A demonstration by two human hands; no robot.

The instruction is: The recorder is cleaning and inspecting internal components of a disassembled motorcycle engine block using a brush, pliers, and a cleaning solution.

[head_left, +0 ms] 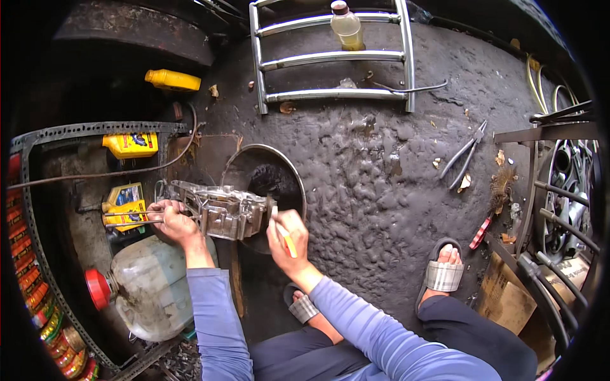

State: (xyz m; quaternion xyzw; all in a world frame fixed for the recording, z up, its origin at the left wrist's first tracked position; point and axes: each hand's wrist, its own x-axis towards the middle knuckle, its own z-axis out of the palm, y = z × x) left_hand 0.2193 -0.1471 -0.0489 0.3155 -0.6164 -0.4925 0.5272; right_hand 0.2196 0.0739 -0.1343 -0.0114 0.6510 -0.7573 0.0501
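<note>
Floor: rough, dark, oil-stained concrete floor [406, 184] under you as you squat in sandals; a metal ladder-like rack [330, 60] lies at its far edge with a plastic bottle [347, 26] on it

Engine casing [219, 213]: it sits at the near left of the floor, tipped over the rim of a round metal basin [289, 171]; grey cast aluminium, ribbed and pocketed, grimy in the recesses

Left hand [173, 223]: your fingers are wrapped around the left end of the casing, closed on it and steadying it

Right hand [287, 233]: closed narrow around a small brush [284, 236] with a yellowish handle, its tip right at the casing's right end

Doing it well: keep the casing tilted over the basin so run-off falls inside, hold the left grip firm, and work the brush into the ribs and pockets with short strokes

Nearby: pliers [465, 155] lie well apart toward the right edge of the floor; yellow oil bottles [130, 145] and a large clear jug [149, 289] with a red cap sit at the left
</note>
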